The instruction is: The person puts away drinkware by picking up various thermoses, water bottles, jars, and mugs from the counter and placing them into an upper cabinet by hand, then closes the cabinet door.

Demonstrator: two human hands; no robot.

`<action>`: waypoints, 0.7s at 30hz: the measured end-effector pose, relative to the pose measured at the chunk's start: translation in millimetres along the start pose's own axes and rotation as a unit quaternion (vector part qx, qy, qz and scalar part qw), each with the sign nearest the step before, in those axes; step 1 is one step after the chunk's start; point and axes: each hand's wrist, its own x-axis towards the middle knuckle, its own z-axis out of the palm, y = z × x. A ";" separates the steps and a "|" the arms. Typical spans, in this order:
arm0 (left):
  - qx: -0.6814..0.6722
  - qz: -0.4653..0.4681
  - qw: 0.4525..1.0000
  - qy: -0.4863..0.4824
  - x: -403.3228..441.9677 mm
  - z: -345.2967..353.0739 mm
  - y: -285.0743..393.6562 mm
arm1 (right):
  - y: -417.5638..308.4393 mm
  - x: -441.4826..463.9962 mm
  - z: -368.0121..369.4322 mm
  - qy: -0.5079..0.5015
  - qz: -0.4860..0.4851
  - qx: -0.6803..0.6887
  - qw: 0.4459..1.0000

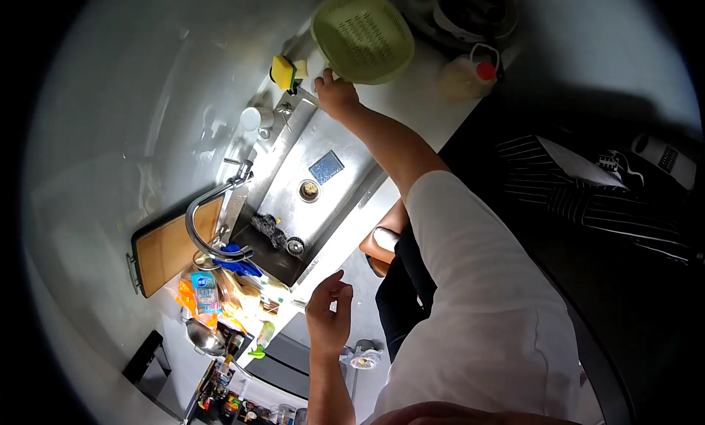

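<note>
A light green plastic colander (365, 36) with slots in its base rests on the counter at the top of the view. My right hand (338, 95) reaches across the sink corner to the colander's near rim, fingers bent against its edge. Part of the grip is hidden by the hand itself. Over the floor beside the sink's front edge, my left hand (329, 311) hangs with loosely curled fingers and the thumb apart, holding nothing. Between the hands lies the steel sink (294, 161), with a blue-grey scouring pad (326, 166) near its drain (309, 191).
A yellow sponge (282, 72) and a white cup (252, 119) stand along the wall. The curved faucet (192, 219) arches over the sink near a wooden cutting board (176, 252). Dark scrubbers (269, 230) lie in the basin. A red-capped jug (463, 76) stands beyond the colander.
</note>
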 end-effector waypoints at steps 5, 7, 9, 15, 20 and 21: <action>-0.015 0.004 1.000 -0.006 6.2 4.4 1.2 | 3.4 -5.9 -2.8 0.036 0.013 0.052 0.998; -0.007 0.006 1.000 -0.017 7.7 5.8 1.8 | 2.3 -8.0 -6.6 0.002 0.015 0.040 0.999; 0.001 0.004 1.000 -0.020 8.5 8.2 -0.8 | 3.2 -13.4 -7.8 -0.034 0.014 0.026 0.999; 0.020 0.022 0.999 -0.029 6.6 8.1 2.9 | 21.3 -41.5 -37.3 -0.093 -0.001 0.073 0.993; 0.039 0.019 0.999 -0.023 2.1 -1.4 10.1 | 40.9 -94.6 -160.7 -0.164 0.027 0.191 0.967; 0.035 0.033 0.999 -0.010 1.0 -3.1 14.6 | 43.8 -106.0 -195.6 -0.170 0.020 0.203 0.964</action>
